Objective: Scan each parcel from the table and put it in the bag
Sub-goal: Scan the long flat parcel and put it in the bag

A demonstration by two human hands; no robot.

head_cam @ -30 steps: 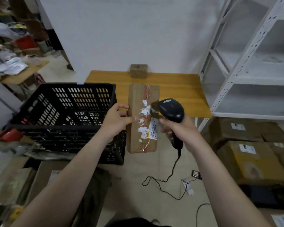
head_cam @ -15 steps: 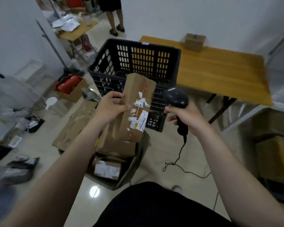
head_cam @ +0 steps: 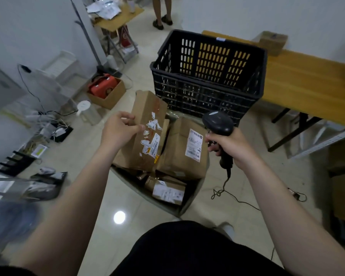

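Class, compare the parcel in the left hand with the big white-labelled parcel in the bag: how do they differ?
The held parcel is long and slim; the big parcel is bulkier. The left hand grips the held parcel on end; the big parcel lies in the bag, in no hand. The held parcel's label is torn; the big parcel's is whole. Both are brown with white labels.

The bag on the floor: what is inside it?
A large labelled box and, below it, a smaller labelled parcel show inside the bag. The left hand holds a long parcel at its mouth. Whatever lies deeper is covered.
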